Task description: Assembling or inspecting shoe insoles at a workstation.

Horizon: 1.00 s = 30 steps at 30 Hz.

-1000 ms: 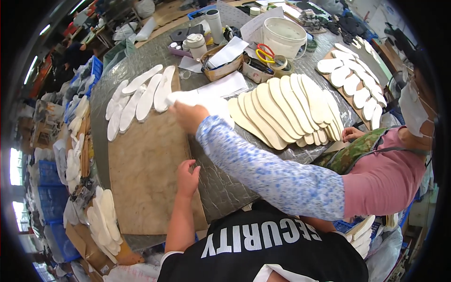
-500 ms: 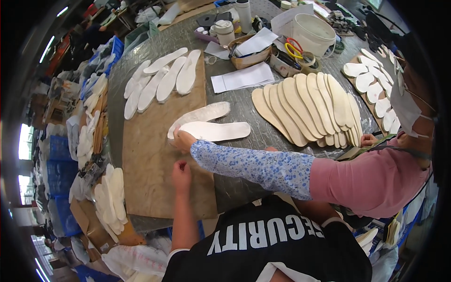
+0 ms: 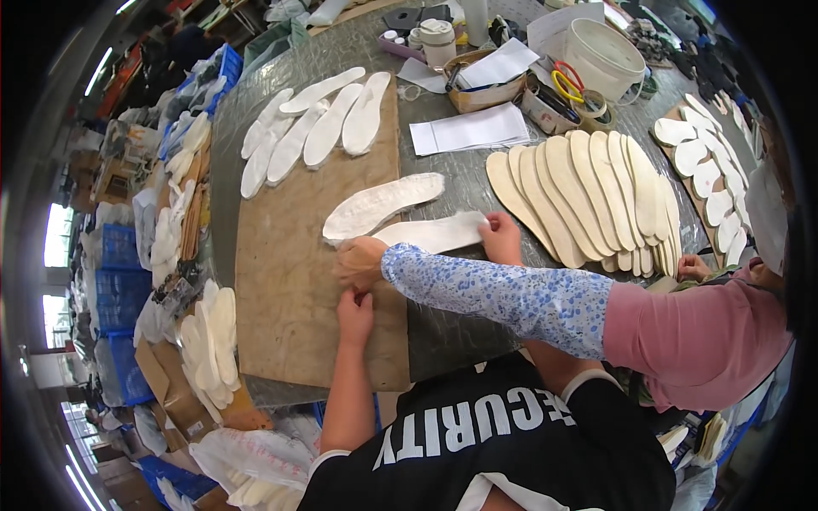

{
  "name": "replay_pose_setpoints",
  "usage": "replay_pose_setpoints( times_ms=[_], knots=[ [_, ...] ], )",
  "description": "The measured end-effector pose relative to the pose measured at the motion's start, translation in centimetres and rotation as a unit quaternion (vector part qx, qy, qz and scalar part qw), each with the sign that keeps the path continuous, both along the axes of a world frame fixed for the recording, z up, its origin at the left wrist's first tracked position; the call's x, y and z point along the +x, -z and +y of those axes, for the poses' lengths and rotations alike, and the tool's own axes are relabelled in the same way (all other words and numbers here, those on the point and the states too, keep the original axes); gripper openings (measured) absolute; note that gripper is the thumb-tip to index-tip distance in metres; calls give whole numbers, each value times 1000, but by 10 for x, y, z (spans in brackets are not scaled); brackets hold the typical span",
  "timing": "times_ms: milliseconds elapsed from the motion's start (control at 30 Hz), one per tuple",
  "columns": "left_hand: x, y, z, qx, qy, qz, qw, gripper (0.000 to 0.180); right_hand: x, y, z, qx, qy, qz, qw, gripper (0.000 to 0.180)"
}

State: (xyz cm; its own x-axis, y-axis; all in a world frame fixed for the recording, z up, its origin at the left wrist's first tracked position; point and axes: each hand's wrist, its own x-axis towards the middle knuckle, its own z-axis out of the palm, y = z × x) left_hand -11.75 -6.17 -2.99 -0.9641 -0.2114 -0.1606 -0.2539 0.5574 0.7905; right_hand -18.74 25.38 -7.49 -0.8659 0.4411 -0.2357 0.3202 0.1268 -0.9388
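Note:
My right hand (image 3: 503,239) pinches the right end of a white insole (image 3: 439,233) lying at the front of the work board. A co-worker's hand (image 3: 360,262), coming from a flowered sleeve, covers its left end. Just below that hand is my left hand (image 3: 356,316), its fingers curled together; whether anything is between them is hidden. Behind the held insole lies another fluffy white insole (image 3: 383,205), apart from my hands. Several more white insoles (image 3: 328,136) rest at the board's far end.
A brown board (image 3: 319,341) lies on the plastic-covered table. To the right is a fanned row of beige insoles (image 3: 579,196). Farther back stand paper sheets (image 3: 469,129), a basket (image 3: 486,95), scissors (image 3: 567,83) and a white bucket (image 3: 607,60). The co-worker's sleeve (image 3: 503,289) crosses over my right arm.
My right hand has come out from under the co-worker's sleeve and taken the insole's right end. My left hand has come closer to the co-worker's hand. The whole view has shifted slightly.

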Motion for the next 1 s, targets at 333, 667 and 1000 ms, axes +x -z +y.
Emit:
replay_pose_setpoints(
  times_ms=[333, 667, 1000],
  knots=[
    [-3, -28, 10, -63, 86, 100, 989, 12, 155, -30, 92, -145, -21, -27, 989, 21],
    [-33, -48, 129, -78, 390, 193, 897, 13, 160, -52, 87, -310, -36, -33, 950, 20],
    [-33, -16, 115, -137, 383, -62, 912, 14, 151, -65, 64, -200, 28, -24, 979, 21]
  ],
)
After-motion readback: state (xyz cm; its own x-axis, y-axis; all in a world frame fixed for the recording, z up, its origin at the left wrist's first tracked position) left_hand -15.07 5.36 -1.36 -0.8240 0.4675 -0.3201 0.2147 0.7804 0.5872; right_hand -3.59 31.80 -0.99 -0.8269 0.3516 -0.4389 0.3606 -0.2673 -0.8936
